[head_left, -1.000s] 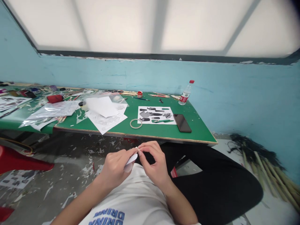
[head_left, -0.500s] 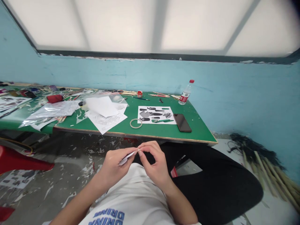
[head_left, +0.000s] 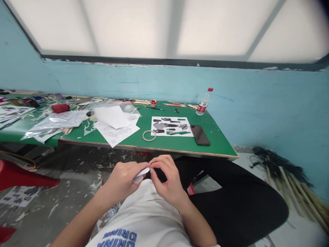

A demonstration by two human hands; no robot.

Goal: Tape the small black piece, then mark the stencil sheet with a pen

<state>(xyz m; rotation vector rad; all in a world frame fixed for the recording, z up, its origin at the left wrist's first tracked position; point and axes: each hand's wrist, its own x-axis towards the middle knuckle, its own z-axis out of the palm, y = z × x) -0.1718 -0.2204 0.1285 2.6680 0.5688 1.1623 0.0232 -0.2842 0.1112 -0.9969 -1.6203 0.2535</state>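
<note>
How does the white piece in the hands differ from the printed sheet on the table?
The white piece is small and rounded, no print showing; the printed sheet is much larger, rectangular, with dark and green shapes. The piece is pinched between left hand and right hand; the sheet lies flat on the green table. Both look like white paper.

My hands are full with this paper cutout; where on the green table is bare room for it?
Bare green lies right of the phone up to the right corner of the table, and between the tape ring and the front edge. A patch also sits between the printed sheet and the water bottle. The left half is crowded with papers and plastic sleeves.
</note>
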